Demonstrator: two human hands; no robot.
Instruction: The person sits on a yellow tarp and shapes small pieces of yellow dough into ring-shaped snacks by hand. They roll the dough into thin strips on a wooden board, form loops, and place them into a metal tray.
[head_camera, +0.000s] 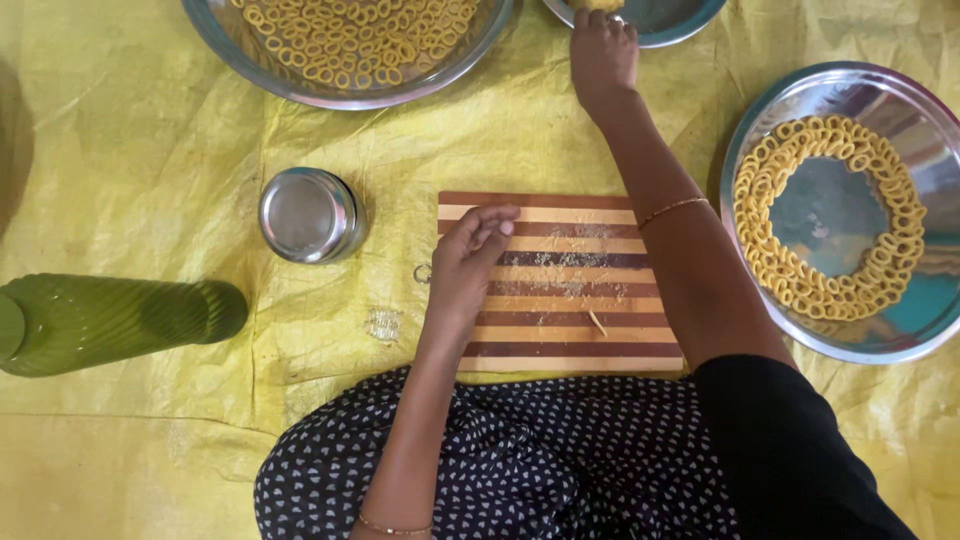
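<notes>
We see our right hand (603, 55) stretched far forward, fingers curled down onto a lump of yellow dough (596, 5) in a steel plate (675, 25) at the top edge; whether it grips, we cannot tell. Our left hand (468, 262) rests loosely open and empty on the striped wooden cutting board (560, 285), nearer us.

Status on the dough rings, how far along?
Done: a ring of yellow dough loops lines the steel plate at right; more fill the big steel bowl. In hand: right hand reaches to yellow dough in the top dish; left hand rests on the striped wooden board. Left: plate's centre is bare.
</notes>
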